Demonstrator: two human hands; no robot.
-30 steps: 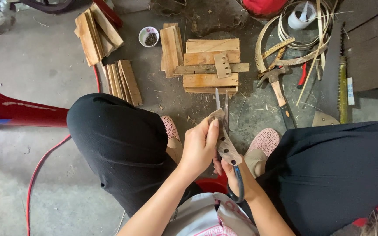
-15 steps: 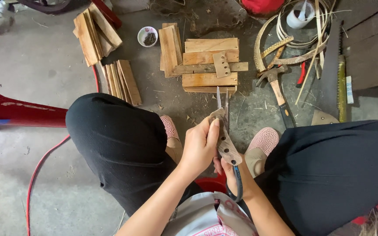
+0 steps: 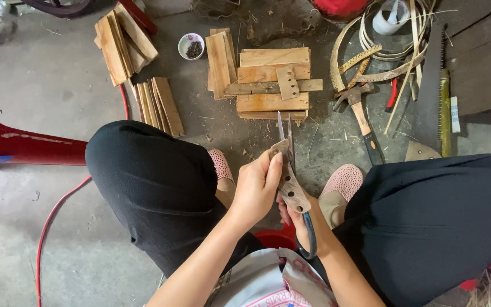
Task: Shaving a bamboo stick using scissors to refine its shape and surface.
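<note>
Workpiece: small punched wooden piece (image 3: 291, 185) held between the knees, above the floor (image 3: 58, 91).
Left hand (image 3: 255, 190): fingers closed on it.
Right hand (image 3: 299, 219): wrapped round shears (image 3: 286, 136), mostly hidden.
Progress: judged mid-trim; stacked planks (image 3: 273, 79) lie beyond, hammer (image 3: 362, 116) beside.
</note>
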